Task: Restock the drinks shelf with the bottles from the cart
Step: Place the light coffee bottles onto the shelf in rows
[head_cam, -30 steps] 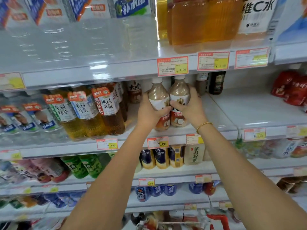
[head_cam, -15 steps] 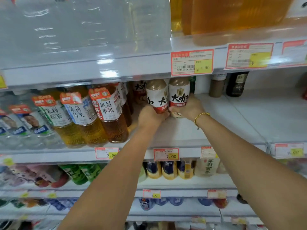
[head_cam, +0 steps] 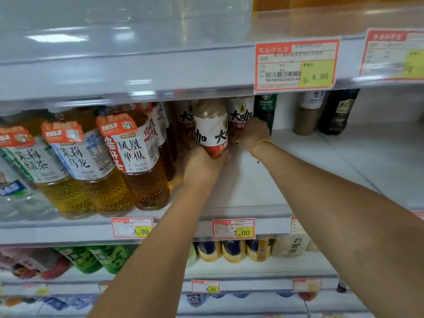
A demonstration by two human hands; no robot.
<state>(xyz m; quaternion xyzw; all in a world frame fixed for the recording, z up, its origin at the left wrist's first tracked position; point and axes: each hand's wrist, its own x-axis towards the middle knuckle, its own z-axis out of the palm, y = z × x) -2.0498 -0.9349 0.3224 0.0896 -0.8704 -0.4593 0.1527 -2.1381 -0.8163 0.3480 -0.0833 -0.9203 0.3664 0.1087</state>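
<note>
- A head-worn camera faces a shop's drinks shelf [head_cam: 298, 175]. Two bare arms reach forward onto its middle tier.
- The left hand [head_cam: 203, 162] has its grip wrapped round the lower part of a white-and-red coffee bottle [head_cam: 211, 128], with the fingers curled at the base. This bottle is near the middle of the tier, just right of a row of amber tea bottles [head_cam: 135, 157]. It cannot be told whether its base touches the shelf.
- The right hand [head_cam: 254, 131], with a gold bracelet at the wrist, has its grip closed round the lower part of a second coffee bottle [head_cam: 241, 114]. This one is farther back and slightly right, just beside a dark green bottle [head_cam: 265, 109].
- The step in hand appears to be placing this pair into the lane above the yellow price tag [head_cam: 233, 228] marked 7.00. Bare shelf lies in front of them and to the right.
- The next move likely calls for seating each bottle upright, one behind the other. Both grips would then loosen and the arms draw straight back, clear of the tea bottles on the left.
- The cart is not in view.
</note>
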